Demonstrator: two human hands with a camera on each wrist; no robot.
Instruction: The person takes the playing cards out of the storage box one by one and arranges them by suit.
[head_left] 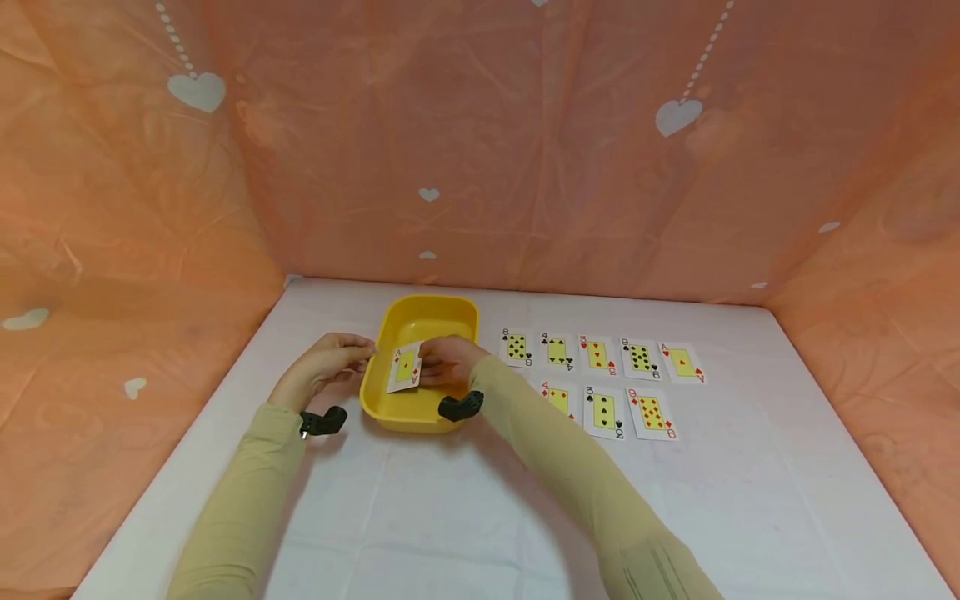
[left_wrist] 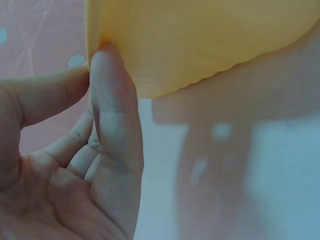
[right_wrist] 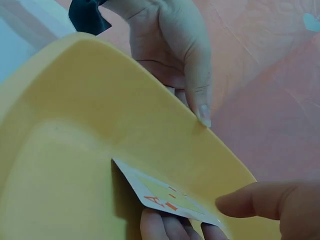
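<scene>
At the left side of a yellow plastic tub, my left hand pinches its rim between thumb and finger. In the left wrist view the tub's outer wall rises beside that finger. My right hand reaches inside the tub and holds a playing card, an ace of diamonds, face up. The card is tilted in the right wrist view, with fingers beneath it and the thumb near its edge. Part of the card's right side is hidden by the hand in the head view.
Right of the tub, face-up cards lie in two rows on the white cloth. The back row runs from an eight to an ace of hearts. The front row has a four, partly behind my sleeve, a three and a nine.
</scene>
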